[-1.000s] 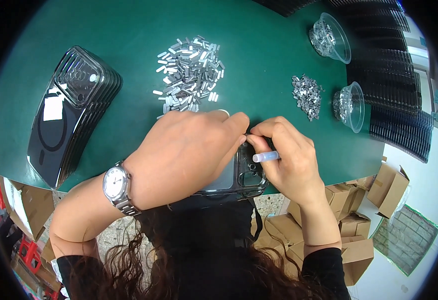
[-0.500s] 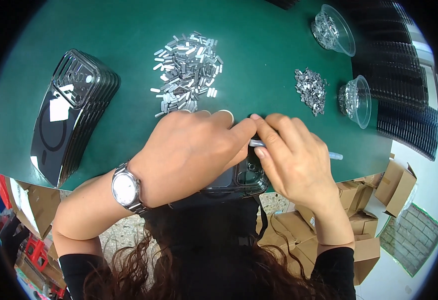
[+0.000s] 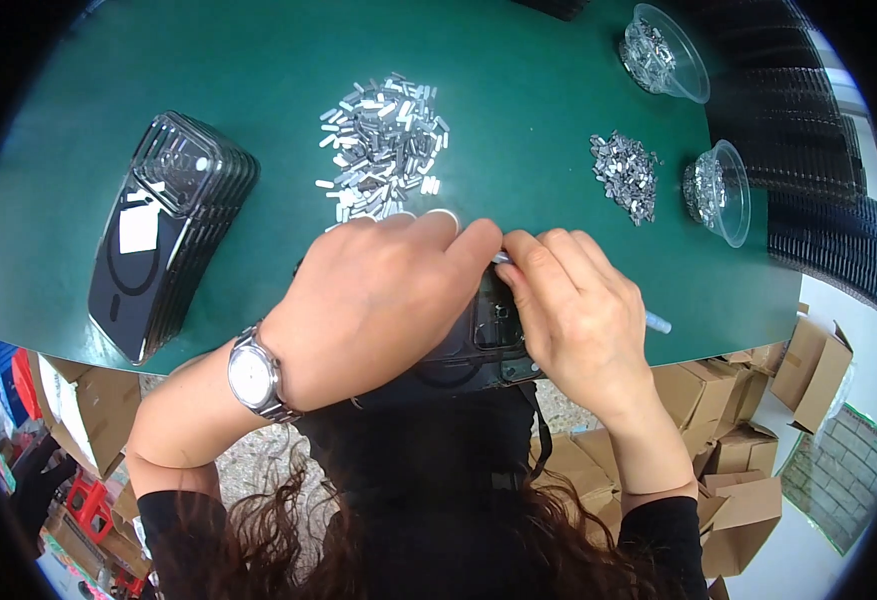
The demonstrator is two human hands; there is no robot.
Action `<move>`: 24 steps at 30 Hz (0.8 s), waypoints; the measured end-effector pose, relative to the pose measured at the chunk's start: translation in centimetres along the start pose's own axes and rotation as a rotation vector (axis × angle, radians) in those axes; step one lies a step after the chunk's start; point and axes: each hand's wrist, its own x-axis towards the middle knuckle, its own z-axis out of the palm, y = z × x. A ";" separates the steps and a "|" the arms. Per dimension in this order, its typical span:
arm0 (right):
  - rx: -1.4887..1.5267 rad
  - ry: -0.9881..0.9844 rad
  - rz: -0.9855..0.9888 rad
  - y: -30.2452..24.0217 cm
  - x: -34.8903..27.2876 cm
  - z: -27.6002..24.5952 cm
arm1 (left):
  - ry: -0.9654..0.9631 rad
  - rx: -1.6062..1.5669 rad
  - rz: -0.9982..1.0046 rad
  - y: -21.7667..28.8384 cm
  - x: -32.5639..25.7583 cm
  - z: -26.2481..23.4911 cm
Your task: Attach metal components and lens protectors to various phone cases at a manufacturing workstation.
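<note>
Left hand (image 3: pixel 378 300) curled over dark glossy phone case (image 3: pixel 483 340) at near edge of green matte table (image 3: pixel 518 120), gripping it. Right hand (image 3: pixel 578 320), fingers closed, pinches thin pale stick tool (image 3: pixel 655 322) onto case. Pile of small silvery metal strips (image 3: pixel 383 145) just beyond; stack of clear cases (image 3: pixel 163 235) far left.

Case stack (image 3: pixel 163 240) left of metal pieces (image 3: pixel 383 145)

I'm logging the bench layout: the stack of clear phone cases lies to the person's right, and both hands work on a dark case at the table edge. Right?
Not quite. The head view shows the stack of clear phone cases on the person's left. Both the left hand and right hand do work on the dark case.
</note>
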 end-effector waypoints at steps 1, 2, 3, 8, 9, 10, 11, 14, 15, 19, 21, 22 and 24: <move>0.018 0.018 -0.034 0.4 0.1 -0.1 | -0.009 0.016 -0.010 0.5 0.0 -0.3; 0.023 0.035 -0.038 0.9 0.2 -0.3 | -0.018 0.034 -0.020 0.9 0.0 -0.8; 0.035 0.100 -0.107 1.5 0.2 -0.6 | -0.017 0.049 -0.012 1.3 0.0 -1.4; 0.032 0.346 -0.331 2.7 0.5 -2.4 | -0.156 -0.207 -0.073 3.3 0.2 -8.0; 0.040 0.364 -0.340 2.8 0.7 -2.5 | -0.146 -0.333 -0.086 3.1 0.1 -8.7; 0.025 0.427 -0.360 2.9 1.0 -2.4 | -0.139 -0.423 -0.084 2.5 -0.2 -9.0; 0.013 0.492 -0.380 2.9 1.3 -2.4 | -0.134 -0.399 -0.092 2.3 -0.3 -8.8; 0.048 0.556 -0.425 3.1 2.5 -2.4 | -0.497 -0.850 -0.636 2.8 0.2 -10.6; 0.069 0.573 -0.439 3.3 2.9 -2.3 | -0.497 -0.871 -0.630 2.6 0.0 -9.9; 0.401 0.396 -0.345 4.3 4.4 -0.8 | -0.170 -0.502 -0.497 2.7 -4.1 -10.6; 0.332 0.351 -0.322 5.3 4.1 0.4 | 0.079 -0.005 -0.467 3.0 -5.3 -12.2; 0.283 0.280 -0.313 6.3 3.4 1.5 | 0.138 0.128 -0.528 2.4 -5.5 -12.3; 0.201 0.192 -0.316 6.8 2.7 2.9 | 0.187 0.279 -0.595 0.7 -6.5 -12.2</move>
